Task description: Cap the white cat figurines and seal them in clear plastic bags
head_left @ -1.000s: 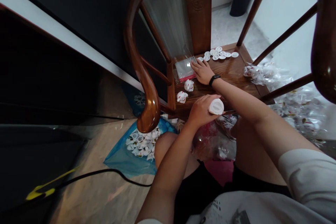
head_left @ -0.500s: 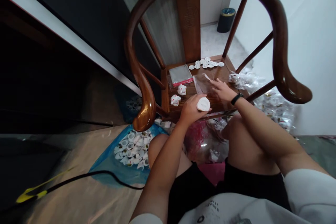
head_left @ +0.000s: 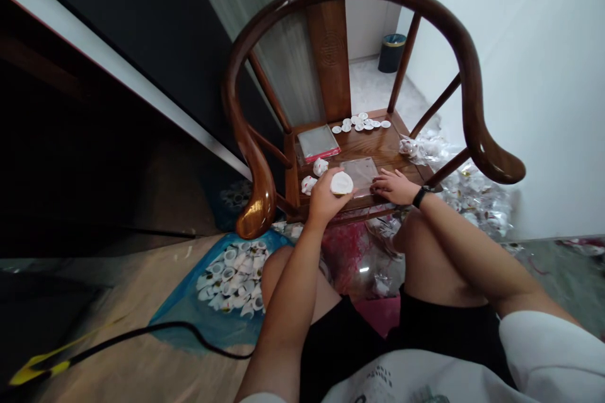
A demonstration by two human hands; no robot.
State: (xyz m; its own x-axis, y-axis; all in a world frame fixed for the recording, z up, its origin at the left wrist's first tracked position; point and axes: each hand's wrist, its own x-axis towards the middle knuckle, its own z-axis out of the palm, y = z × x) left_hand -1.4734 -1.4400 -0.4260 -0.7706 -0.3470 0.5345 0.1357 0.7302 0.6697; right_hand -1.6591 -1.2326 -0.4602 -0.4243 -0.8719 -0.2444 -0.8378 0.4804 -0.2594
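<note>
My left hand (head_left: pixel 325 200) is closed around a white piece (head_left: pixel 341 184) whose round, flat base faces up; the rest of it is hidden by my fingers. A clear plastic bag (head_left: pixel 360 175) lies flat on the wooden chair seat, just beyond that piece. At the bag's right edge is my right hand (head_left: pixel 396 187), fingers stretched out, fingertips touching or very near the plastic. Two small white figurines with red marks, one farther back (head_left: pixel 320 167) and one nearer (head_left: pixel 309 186), sit on the seat left of my left hand.
A stack of clear bags with a red edge (head_left: pixel 319 143) and several white discs (head_left: pixel 363 122) are on the seat. The chair's curved armrest (head_left: pixel 258 201) surrounds them. Left on the floor, a blue bag (head_left: pixel 182 302) holds white pieces; bagged pieces (head_left: pixel 472 195) heap at right.
My right hand has come down with the clear bag, which now lies flat instead of being lifted at its corner. The left hand still holds the white piece. The view has shifted slightly.
</note>
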